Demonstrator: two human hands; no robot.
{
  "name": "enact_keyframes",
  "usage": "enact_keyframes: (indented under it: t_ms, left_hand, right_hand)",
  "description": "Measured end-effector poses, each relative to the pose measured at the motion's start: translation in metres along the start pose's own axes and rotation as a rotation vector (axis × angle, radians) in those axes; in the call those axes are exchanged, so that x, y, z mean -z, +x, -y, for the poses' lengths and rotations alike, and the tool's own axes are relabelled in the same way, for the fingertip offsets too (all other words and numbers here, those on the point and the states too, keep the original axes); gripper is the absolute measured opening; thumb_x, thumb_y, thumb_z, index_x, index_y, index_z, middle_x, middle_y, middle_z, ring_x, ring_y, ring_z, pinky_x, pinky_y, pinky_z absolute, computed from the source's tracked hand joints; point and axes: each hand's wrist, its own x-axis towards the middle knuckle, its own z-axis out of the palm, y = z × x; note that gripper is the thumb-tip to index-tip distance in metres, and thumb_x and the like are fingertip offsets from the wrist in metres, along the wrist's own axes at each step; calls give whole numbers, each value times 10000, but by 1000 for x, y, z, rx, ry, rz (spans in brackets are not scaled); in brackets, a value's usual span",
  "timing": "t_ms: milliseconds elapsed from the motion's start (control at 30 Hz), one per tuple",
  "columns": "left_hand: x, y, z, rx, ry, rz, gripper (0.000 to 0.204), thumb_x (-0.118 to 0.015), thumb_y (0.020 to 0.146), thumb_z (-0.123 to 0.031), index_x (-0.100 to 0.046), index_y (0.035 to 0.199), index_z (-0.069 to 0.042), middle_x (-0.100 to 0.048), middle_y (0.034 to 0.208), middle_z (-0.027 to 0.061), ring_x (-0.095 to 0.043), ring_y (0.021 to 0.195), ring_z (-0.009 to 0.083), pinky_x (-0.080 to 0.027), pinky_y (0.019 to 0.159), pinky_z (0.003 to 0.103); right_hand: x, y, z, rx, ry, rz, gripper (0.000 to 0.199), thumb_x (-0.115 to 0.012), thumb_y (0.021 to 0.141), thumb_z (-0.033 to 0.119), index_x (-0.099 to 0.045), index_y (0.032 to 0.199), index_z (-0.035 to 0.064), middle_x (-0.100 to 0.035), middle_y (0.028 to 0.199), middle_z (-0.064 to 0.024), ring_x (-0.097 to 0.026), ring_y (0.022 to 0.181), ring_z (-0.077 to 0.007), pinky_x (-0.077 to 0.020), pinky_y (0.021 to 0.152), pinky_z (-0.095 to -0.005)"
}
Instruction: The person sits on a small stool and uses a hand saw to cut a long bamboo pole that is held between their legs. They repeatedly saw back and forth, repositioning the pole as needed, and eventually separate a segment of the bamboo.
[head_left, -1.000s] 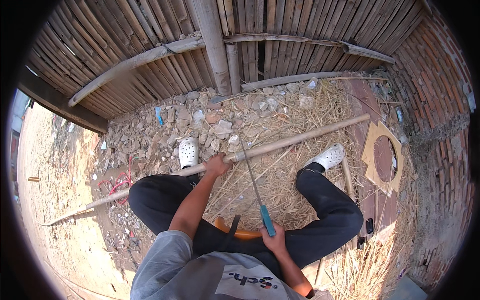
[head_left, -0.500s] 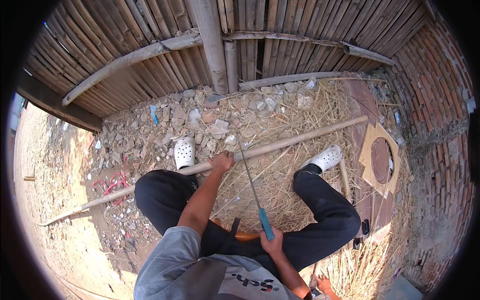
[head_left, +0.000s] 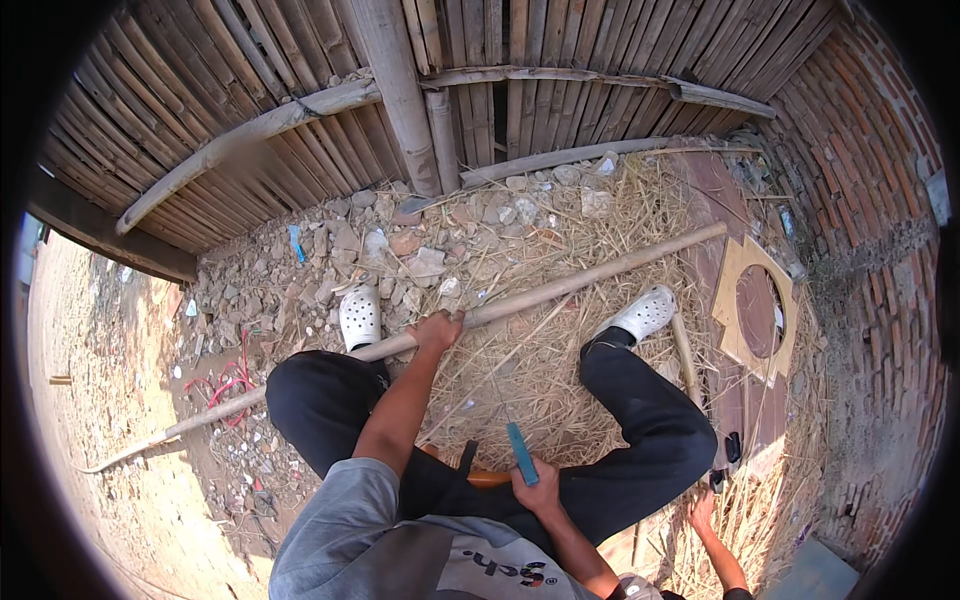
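Observation:
A long, pale wooden pole (head_left: pixel 590 277) lies slantwise before me, crossing over my left knee. My left hand (head_left: pixel 437 329) is closed around it near its middle. In my right hand (head_left: pixel 537 488) is the teal handle (head_left: pixel 521 452) of a saw, held close to my lap. The thin saw blade (head_left: pixel 500 395) is blurred and points away from me toward the pole; whether it touches the wood I cannot tell. Part of an orange object (head_left: pixel 489 479) with a dark strip shows beneath me.
Rubble (head_left: pixel 400 245) and straw (head_left: pixel 560 390) cover the ground. A bamboo wall (head_left: pixel 570 100) stands ahead, a brick wall (head_left: pixel 870 250) at right. A cut-out board (head_left: pixel 733 290) lies right. Another person's hand (head_left: pixel 703 515) reaches in at lower right, near small black objects (head_left: pixel 733 447). Red cord (head_left: pixel 232 380) lies left.
My right hand and the saw have shifted slightly; the blade now looks blurred. My left hand keeps its grip on the pole. The other person's hand has moved up and right.

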Motion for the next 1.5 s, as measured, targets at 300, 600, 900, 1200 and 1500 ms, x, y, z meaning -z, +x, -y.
enact_keyframes:
  t_ms: [300,600,900,1200,1500]
  left_hand:
    - [-20,-9,-29,-13,38,-5,777,-359,854,-716,-624,1240,-96,-587,1295,156,-434,1311,347,-119,1087,646]
    - [-25,-15,-58,-8,22,-34,764,-388,842,-721,-615,1262,-125,-596,1282,158,-452,1299,344,-133,1088,638]
    - [-14,-49,-76,-29,37,-14,801,-369,851,-716,-589,1285,-81,-568,1311,190,-440,1309,357,-138,1076,648]
    - [-11,-68,-56,-13,22,-8,804,-372,847,-725,-611,1257,-76,-571,1307,186,-449,1297,358,-129,1095,624]
    - [4,-50,-18,-50,9,-3,785,-393,852,-708,-602,1268,-76,-571,1307,189,-457,1303,340,-122,1105,623]
  right_hand:
    - [30,-1,-9,35,70,3,108,-657,781,117,-643,830,22,-614,646,-122,-641,589,-208,-499,579,-324]
    - [60,4,-20,10,35,19,119,-657,781,118,-615,799,8,-563,608,-145,-605,542,-256,-485,555,-346]
    - [95,-17,9,24,68,9,137,-647,795,138,-640,851,13,-582,629,-151,-621,568,-282,-490,564,-354]
    - [85,-35,12,-11,94,63,136,-652,795,138,-626,831,9,-590,645,-144,-611,579,-224,-481,574,-346]
    - [44,-38,24,55,110,-10,121,-636,763,100,-579,731,-1,-532,591,-106,-531,533,-170,-446,540,-337]
